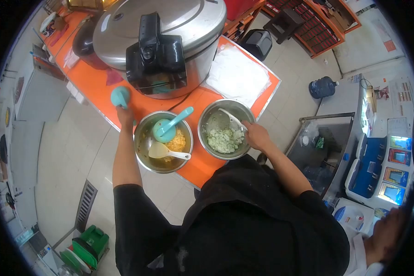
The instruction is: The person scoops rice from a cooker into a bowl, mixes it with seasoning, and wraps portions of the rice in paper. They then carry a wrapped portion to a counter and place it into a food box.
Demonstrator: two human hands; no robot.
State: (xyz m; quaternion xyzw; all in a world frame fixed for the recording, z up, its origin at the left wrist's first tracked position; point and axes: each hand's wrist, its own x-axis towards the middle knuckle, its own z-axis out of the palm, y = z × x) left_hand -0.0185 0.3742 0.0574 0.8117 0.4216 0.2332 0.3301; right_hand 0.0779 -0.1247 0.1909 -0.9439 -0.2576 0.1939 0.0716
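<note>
My left hand [125, 115] is closed on a teal rice scoop [120, 96] with a rounded head, held just beyond the left metal bowl [140, 158]. In that bowl are yellow-orange rice [176, 141], a second teal scoop [164, 130] with its handle up to the right, and a cream rice paddle [163, 150]. My right hand [257, 135] grips the handle of a white rice paddle [230, 117] at the right rim of the other metal bowl [205, 106]. Pale rice with green bits [225, 140] lies in this bowl, beneath the paddle.
A large steel rice cooker [163, 27] with a black latch stands behind the bowls on the orange table [195, 172]. White cloth or paper [239, 76] covers the table's right corner. Another person [386, 239] is partly visible at lower right, near a white-and-blue box [372, 168].
</note>
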